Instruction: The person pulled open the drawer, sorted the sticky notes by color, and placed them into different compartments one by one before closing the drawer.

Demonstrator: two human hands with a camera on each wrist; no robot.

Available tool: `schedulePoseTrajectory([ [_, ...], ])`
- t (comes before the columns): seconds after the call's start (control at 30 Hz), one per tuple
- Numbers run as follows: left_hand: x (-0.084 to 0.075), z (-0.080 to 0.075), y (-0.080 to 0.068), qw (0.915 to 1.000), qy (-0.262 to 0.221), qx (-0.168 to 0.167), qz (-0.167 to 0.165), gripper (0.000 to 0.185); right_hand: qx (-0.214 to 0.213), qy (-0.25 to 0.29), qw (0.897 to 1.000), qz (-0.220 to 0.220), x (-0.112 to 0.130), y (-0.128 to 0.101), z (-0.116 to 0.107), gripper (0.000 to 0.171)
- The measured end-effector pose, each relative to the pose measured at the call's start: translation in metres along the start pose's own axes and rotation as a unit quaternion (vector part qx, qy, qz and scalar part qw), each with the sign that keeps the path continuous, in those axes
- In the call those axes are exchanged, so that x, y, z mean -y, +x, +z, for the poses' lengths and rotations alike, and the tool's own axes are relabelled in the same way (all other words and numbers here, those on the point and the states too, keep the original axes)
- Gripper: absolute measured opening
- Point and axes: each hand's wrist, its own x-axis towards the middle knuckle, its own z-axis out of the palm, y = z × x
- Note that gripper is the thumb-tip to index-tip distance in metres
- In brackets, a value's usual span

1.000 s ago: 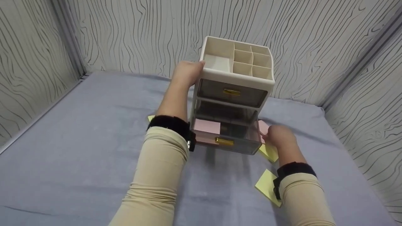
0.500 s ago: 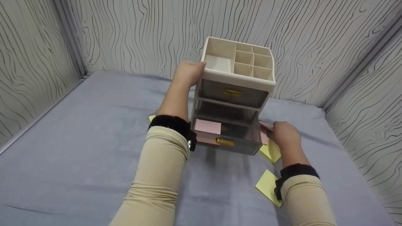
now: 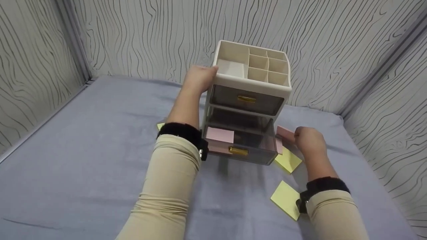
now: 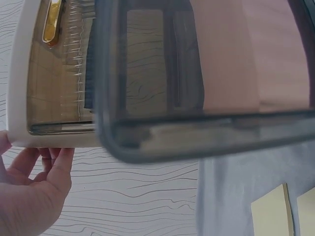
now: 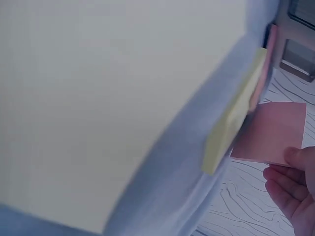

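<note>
Two hands: organizer (image 3: 251, 83) steadied, pink note (image 3: 285, 133) pinched, unmarked

No readable text, label, brand or number shows on anything in these views.

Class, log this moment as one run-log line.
left hand: grips organizer top | right hand: pinches pink note pad | lower drawer: open, pink pad inside

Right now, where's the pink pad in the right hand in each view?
Head: pink pad right of centre, beside the open lower drawer, pinched by the right hand.
Left wrist: not in it.
Right wrist: lower right, at the fingertips.
Shared landmark: the yellow pad on the grey cloth.
</note>
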Motion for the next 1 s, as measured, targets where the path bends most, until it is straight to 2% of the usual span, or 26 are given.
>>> schedulePoseTrajectory([
  [0.37,0.0,-0.002,0.0,0.9998,0.008,0.01,0.014,0.042,-0.065,0.014,0.996,-0.061,-0.002,-0.018,-0.032,0.019],
  [0.77,0.001,-0.001,-0.001,1.0,-0.003,0.003,0.004,0.043,-0.071,0.025,0.989,-0.128,0.021,-0.049,-0.081,0.013],
  [1.0,0.001,-0.001,-0.002,0.9999,-0.01,0.007,0.003,0.042,-0.07,0.008,0.988,-0.14,0.035,-0.064,-0.111,0.012],
])
